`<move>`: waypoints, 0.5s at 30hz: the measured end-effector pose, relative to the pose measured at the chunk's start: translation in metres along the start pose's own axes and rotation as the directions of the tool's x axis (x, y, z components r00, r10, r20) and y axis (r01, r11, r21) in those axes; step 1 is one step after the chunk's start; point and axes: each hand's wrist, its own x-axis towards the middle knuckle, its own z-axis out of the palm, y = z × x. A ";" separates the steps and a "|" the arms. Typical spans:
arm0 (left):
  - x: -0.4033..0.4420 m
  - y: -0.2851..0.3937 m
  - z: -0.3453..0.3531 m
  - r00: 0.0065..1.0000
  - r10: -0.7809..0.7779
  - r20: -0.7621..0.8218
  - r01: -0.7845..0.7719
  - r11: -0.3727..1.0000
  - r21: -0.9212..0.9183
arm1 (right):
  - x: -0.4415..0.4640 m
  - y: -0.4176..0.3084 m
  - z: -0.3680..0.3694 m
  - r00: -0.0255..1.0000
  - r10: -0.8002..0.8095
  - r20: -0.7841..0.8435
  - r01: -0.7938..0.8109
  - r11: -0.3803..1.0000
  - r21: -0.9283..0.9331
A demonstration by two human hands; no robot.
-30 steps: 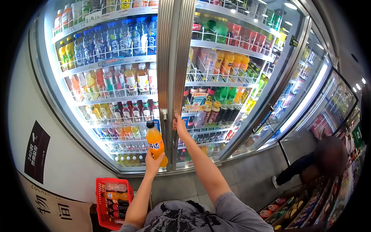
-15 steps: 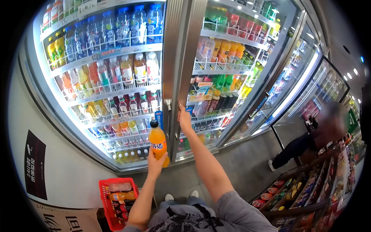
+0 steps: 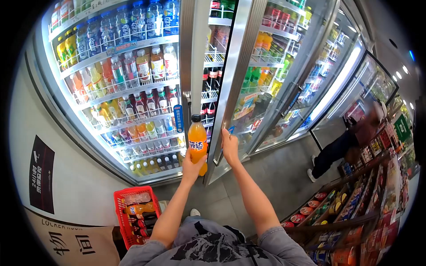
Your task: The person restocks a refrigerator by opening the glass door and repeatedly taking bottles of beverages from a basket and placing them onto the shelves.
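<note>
left grip (image 3: 194,165) clamps an orange bottle (image 3: 198,135), right grip (image 3: 230,147) apparently the ajar door (image 3: 245,53), a red basket (image 3: 119,208) nearby.

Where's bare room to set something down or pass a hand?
Set down: bare floor between the open door and the snack shelves. Hand: the gap between that door and the metal post looks passable, though the orange bottle in the left hand crowds its lower end. Packed: fridge shelves left of the post. Red basket holds several bottles.

Grey tiled floor (image 3: 284,179), white wall (image 3: 75,159), bright ceiling lights (image 3: 405,70).
</note>
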 end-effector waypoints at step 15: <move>-0.110 0.014 0.118 0.982 0.033 0.188 -0.013 0.995 -0.104 | -0.117 -0.001 -0.186 0.930 -0.119 -0.346 0.079 0.989 -0.127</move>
